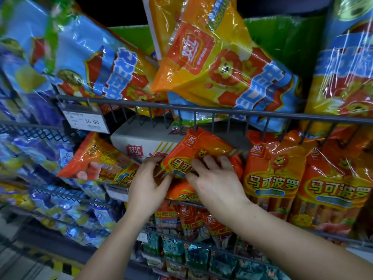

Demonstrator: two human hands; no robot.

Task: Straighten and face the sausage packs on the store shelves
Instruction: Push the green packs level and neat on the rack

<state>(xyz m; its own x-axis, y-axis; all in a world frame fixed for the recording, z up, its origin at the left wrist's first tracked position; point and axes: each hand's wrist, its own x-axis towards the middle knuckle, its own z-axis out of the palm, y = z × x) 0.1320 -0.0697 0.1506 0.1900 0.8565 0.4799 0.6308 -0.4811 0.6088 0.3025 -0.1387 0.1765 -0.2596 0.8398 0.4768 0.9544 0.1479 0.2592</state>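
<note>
Tilted pack (210, 147) on mid shelf (333, 238), btwn both hands, long axis leaning vs upright packs (270, 174) at right. Left hand (148, 182) pinches its left edge; right hand (216, 180) lies spread on its face.

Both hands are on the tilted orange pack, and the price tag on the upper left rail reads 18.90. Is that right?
Not quite. The head view shows the left hand and right hand on the tilted orange pack, but the price tag on the upper left rail reads 16.90, not 18.90.
</note>
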